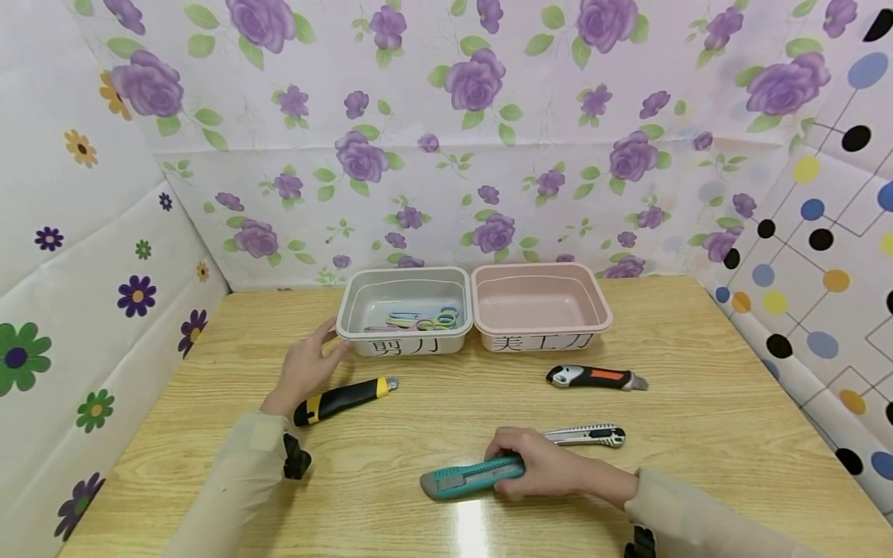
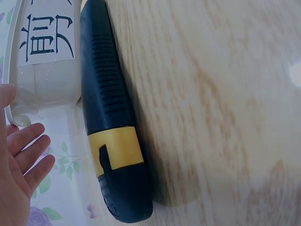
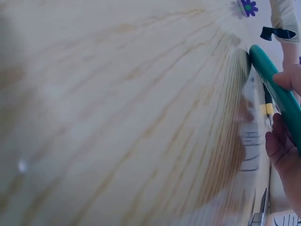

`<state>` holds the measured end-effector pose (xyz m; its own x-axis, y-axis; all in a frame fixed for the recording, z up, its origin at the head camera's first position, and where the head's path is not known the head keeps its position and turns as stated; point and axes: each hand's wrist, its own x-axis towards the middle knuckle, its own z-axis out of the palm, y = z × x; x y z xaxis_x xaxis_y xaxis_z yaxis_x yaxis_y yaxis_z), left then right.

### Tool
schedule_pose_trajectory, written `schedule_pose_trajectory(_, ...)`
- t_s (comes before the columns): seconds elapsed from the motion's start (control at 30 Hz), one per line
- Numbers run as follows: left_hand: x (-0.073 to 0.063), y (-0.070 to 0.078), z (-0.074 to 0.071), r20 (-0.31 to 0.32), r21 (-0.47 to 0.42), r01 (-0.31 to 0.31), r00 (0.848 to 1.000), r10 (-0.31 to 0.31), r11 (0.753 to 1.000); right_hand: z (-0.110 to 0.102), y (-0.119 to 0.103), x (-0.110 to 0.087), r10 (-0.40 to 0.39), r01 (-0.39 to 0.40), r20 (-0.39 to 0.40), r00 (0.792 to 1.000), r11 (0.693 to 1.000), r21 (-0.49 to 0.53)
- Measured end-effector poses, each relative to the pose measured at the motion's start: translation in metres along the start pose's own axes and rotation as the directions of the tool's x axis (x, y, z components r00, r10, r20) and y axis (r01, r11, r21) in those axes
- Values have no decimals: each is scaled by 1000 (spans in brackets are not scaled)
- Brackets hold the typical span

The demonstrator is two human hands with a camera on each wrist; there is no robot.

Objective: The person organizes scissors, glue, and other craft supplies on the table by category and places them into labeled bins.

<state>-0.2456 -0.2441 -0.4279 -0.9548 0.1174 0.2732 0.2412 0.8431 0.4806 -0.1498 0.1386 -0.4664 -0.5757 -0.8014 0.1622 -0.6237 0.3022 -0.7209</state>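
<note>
My right hand (image 1: 540,465) grips a teal utility knife (image 1: 460,479) at one end, its other end pointing left over the table. In the right wrist view the thumb and fingers lie on either side of its teal body. Just behind that hand is a silver utility knife (image 1: 586,435), partly hidden by it. At the left end of the grey bin (image 1: 405,346), my left hand (image 1: 307,368) has its fingers extended beside the rim. Below this hand lies a black and yellow utility knife (image 1: 343,400); the left wrist view shows it close up. Scissors (image 1: 422,319) lie inside the grey bin.
A pink bin (image 1: 540,306) stands right of the grey one, both with black-lettered labels on their fronts. In front of it lies a black utility knife (image 1: 596,377) with an orange inlay. Patterned cloth (image 1: 460,155) encloses the wooden table (image 1: 698,434) at the back and sides.
</note>
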Motion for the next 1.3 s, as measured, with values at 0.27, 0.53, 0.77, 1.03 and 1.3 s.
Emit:
schedule_pose_trajectory(0.27,0,0,1,5,-6,1,1000,-1,1000,-3,-1,2,4,-4,-9,1000,999,44)
schedule_pose_trajectory(0.53,1,0,0,10,6,4,1000,-4,1000,-10,-3,4,13,-13,-69,998,1000,-8)
schedule_pose_trajectory(0.77,1,1,0,16,9,11,1000,-11,1000,-20,-5,7,-15,12,-88,996,999,-38)
schedule_pose_trajectory(1.03,1,0,0,15,8,11,1000,-11,1000,-38,-13,13,-37,31,-109,993,998,-62)
schedule_pose_trajectory(1.3,0,-2,2,18,7,9,1000,-10,1000,-50,-8,17,-83,67,-134,988,991,-118)
